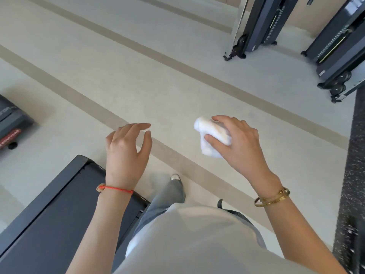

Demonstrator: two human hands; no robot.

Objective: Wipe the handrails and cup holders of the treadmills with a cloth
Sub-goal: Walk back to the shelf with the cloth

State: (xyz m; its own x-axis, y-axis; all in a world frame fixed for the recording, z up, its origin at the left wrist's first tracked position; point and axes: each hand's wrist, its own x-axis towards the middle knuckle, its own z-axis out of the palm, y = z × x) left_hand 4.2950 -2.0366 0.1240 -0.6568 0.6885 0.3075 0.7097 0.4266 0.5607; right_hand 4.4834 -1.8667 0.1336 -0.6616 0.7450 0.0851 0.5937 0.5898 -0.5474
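Note:
A white cloth (212,135) is bunched in my right hand (239,143), which hovers over the pale floor right of centre. My left hand (126,149) hangs beside it with fingers apart and nothing in it. Under my left forearm lies the dark deck end of a treadmill (49,210) at the lower left. No handrail or cup holder shows in this view.
Two folded dark machines stand upright at the top right (260,26) (341,48). Another machine's base (11,123) sits at the left edge. A dark speckled mat (355,165) runs down the right side. Beige stripes (126,123) cross the floor; my foot (175,177) is below centre.

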